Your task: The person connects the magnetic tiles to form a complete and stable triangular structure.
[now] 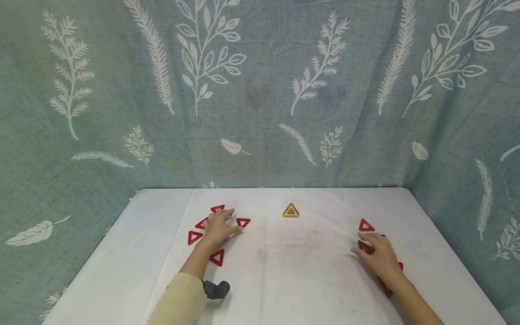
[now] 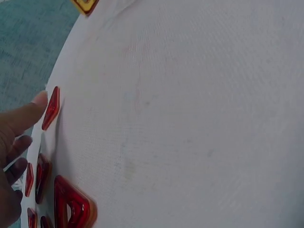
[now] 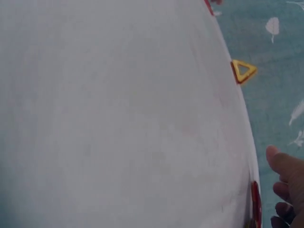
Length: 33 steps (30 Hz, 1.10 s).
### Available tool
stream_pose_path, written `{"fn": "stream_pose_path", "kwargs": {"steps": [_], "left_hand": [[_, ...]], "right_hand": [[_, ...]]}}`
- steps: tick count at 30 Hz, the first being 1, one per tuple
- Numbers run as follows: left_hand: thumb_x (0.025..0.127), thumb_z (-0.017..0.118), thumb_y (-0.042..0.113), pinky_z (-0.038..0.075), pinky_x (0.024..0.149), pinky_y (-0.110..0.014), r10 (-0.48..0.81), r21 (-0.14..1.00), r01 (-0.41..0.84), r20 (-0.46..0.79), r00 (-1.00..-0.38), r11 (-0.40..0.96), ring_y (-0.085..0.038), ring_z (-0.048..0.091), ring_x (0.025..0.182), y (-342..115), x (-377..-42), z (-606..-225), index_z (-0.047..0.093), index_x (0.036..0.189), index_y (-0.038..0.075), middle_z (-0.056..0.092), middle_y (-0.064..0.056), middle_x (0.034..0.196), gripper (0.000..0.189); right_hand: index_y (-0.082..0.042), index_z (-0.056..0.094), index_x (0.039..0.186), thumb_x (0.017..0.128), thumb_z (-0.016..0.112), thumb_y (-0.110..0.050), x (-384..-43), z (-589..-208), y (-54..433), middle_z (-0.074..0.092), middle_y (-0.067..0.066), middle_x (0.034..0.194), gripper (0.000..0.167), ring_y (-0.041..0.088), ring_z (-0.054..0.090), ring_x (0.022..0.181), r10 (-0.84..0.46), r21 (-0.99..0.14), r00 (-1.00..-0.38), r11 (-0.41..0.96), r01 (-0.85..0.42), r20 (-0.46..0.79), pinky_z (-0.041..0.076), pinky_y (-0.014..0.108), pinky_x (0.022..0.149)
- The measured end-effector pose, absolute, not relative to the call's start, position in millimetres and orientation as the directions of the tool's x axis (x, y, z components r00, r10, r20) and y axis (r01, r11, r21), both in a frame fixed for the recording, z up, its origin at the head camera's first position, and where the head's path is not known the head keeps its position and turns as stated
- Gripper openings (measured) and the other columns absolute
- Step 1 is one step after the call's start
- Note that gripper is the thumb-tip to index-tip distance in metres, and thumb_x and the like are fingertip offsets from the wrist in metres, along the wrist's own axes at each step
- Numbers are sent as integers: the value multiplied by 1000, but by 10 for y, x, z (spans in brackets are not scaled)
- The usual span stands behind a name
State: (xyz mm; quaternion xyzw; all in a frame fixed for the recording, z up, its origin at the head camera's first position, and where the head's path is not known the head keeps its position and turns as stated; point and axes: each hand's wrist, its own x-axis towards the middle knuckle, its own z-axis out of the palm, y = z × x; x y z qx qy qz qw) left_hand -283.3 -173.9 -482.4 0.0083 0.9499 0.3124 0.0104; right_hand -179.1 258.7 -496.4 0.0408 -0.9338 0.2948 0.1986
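Note:
My left hand (image 1: 218, 228) is over a loose group of red triangle frames, thumb and fingers spread apart. One red triangle (image 1: 243, 222) lies by the thumb tip; in the left wrist view, that thumb overlaps the edge of a red triangle (image 2: 51, 108), and contact cannot be told. Nothing is visibly gripped. At the right, my right hand (image 1: 382, 257) hovers with thumb and forefinger apart over another red triangle (image 1: 364, 247), which it partly covers. Further red pieces show beside and under that wrist. A yellow triangle (image 1: 291, 211) with a reddish lower layer sits at the back middle.
Around the left hand lie more red triangles, such as a near one (image 1: 217, 257) and a left one (image 1: 194, 237). Beyond the right fingers is a red triangle (image 1: 366, 225). The white table (image 1: 304, 289) ends at a leaf-patterned curtain (image 1: 260, 90). A dark wrist device (image 1: 216, 290) juts from the left sleeve.

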Motion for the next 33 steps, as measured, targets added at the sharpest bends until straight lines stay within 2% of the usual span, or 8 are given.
{"fn": "stream_pose_path", "kwargs": {"steps": [5, 11, 19, 25, 28, 30, 33], "left_hand": [[74, 79, 33, 16, 100, -57, 75, 537, 69, 11, -997, 841, -35, 38, 123, -1757, -2861, -4829, 55, 133, 10, 53, -14, 132, 67], [74, 79, 32, 15, 99, -57, 77, 529, 65, -2, -997, 846, -34, 40, 121, -1755, -2871, -4838, 65, 121, 13, 54, -14, 125, 52], [73, 81, 29, 11, 102, -58, 104, 550, 92, 9, -995, 830, -31, 47, 116, -1661, -2876, -4828, 70, 112, 15, 61, -8, 113, 43], [71, 82, 29, 13, 102, -55, 133, 544, 133, 39, -990, 828, -27, 52, 107, -1591, -2872, -4853, 72, 107, 15, 63, -5, 105, 40], [70, 83, 29, 20, 99, -53, 133, 559, 129, 33, -991, 819, -25, 55, 101, -1549, -2858, -4858, 73, 103, 15, 63, -4, 103, 38], [70, 83, 28, 29, 97, -49, 133, 580, 118, 17, -991, 806, -22, 56, 98, -1522, -2846, -4857, 73, 101, 15, 64, -3, 102, 36], [71, 82, 27, 39, 90, -43, 143, 600, 116, 2, -990, 792, -19, 56, 93, -1486, -2834, -4858, 72, 100, 14, 64, -1, 100, 33]], "right_hand": [[0, 63, 117, 72, 82, -20, -1746, -4960, 2744, 59, 20, 112, 53, 34, 50, 98, 17, -497, -946, 854, -154, 323, 48, 50, 77], [2, 62, 120, 74, 79, -24, -1720, -4954, 2821, 59, 20, 111, 56, 32, 48, 98, -9, -473, -972, 873, -122, 233, 46, 48, 77], [-1, 68, 111, 74, 79, -24, -1762, -4992, 2815, 60, 16, 105, 45, 28, 48, 92, -47, -457, -974, 877, -146, 221, 44, 39, 70], [-3, 69, 109, 74, 80, -29, -1765, -4979, 2780, 61, 17, 109, 45, 30, 49, 98, -58, -494, -978, 856, -152, 200, 47, 44, 76], [-3, 69, 108, 73, 80, -31, -1753, -4950, 2748, 61, 17, 110, 45, 34, 49, 104, -66, -518, -981, 841, -154, 184, 46, 52, 83], [-4, 70, 107, 73, 80, -31, -1752, -4932, 2723, 62, 14, 106, 44, 33, 51, 103, -78, -522, -980, 837, -163, 181, 46, 53, 85], [-7, 71, 104, 71, 82, -32, -1756, -4912, 2691, 62, 4, 97, 43, 23, 53, 92, -102, -525, -979, 832, -181, 177, 48, 42, 81]]}}
